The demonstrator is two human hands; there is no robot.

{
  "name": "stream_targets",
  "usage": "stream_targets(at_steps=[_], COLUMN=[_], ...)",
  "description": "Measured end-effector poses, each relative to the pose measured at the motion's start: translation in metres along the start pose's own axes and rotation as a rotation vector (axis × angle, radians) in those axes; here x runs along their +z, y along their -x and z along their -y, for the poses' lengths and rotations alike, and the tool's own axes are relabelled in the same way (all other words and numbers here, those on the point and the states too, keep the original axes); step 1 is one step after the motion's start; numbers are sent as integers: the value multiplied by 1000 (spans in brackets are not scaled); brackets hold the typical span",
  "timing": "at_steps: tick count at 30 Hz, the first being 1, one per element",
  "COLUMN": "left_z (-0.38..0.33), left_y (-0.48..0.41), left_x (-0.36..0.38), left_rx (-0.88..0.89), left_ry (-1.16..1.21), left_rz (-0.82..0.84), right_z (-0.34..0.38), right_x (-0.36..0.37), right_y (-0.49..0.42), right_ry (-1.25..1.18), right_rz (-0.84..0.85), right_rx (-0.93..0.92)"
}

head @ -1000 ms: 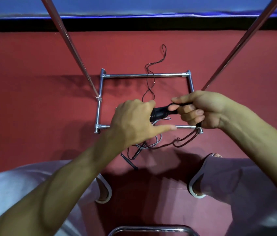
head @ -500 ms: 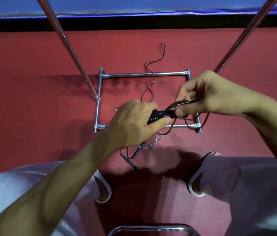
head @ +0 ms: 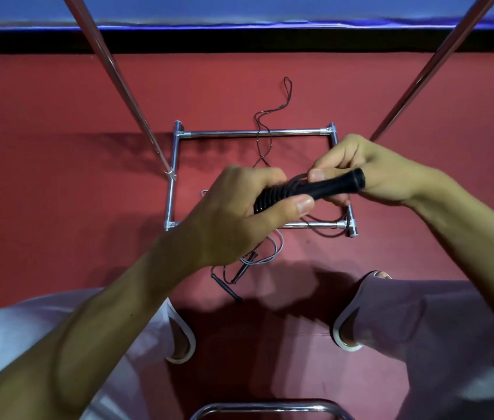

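While the left hand (head: 230, 216) is clenched round the ribbed end of the black jump-rope handle (head: 309, 189), the right hand (head: 370, 174) curls about its smooth end, thumb pressing a dark loop of cord (head: 267, 128) against it. The handle hangs in the air between both hands, tilted up toward the right, above the near bar of a chrome frame (head: 251, 134). The step looks like winding the cord onto the handle. To do it well, the left hand should keep the handle steady while the right lays each turn snug beside the last under light tension, letting the slack feed freely so it does not snag on the frame's bars.

Below, the cord trails away across a red floor (head: 57, 177) and over the frame's far bar. Two slim dark handles (head: 224, 283) with a grey cord (head: 276, 250) lie on the floor just under the left wrist. Two chrome poles (head: 118, 80) slant upward from the frame's sides, and a blue band (head: 239, 10) runs along the far edge.
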State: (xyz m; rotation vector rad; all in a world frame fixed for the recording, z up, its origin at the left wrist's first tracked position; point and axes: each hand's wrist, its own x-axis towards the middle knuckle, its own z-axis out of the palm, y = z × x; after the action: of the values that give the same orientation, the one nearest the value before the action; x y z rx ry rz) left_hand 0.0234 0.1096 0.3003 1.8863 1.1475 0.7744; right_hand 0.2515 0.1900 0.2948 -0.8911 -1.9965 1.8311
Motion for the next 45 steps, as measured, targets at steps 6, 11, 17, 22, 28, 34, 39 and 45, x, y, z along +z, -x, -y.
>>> stream_targets(at_steps=[6,11,17,22,28,34,39,45], left_z=[8,21,23,26,35,28,18,26], left_y=[1,2,5,-9,-19,-21,-19,-18], left_x=[-4,-2,1,-14,-17,-20,-19,-11], left_rx=[48,122,172,-45,-264,-372,-231,-270], left_ry=[-204,-466,-464,-185,217,381,287,270], left_rz=[-217,-249,-300,-485,-559,-499,-463,-452], right_z=[-25,-34,-17,-10,-8,17,29,17], right_x=[46,80,74,58,34,19,-1,6], right_y=[-21,-28,-28,-24,-7,5,8,4], right_ry=[-797,-1270,-804,-264,701,-4,-639,-15], right_rz=[80,182,20,-405,-750,-456,-133,-278], right_rx=[261,386,462,353,-177,168,518,329])
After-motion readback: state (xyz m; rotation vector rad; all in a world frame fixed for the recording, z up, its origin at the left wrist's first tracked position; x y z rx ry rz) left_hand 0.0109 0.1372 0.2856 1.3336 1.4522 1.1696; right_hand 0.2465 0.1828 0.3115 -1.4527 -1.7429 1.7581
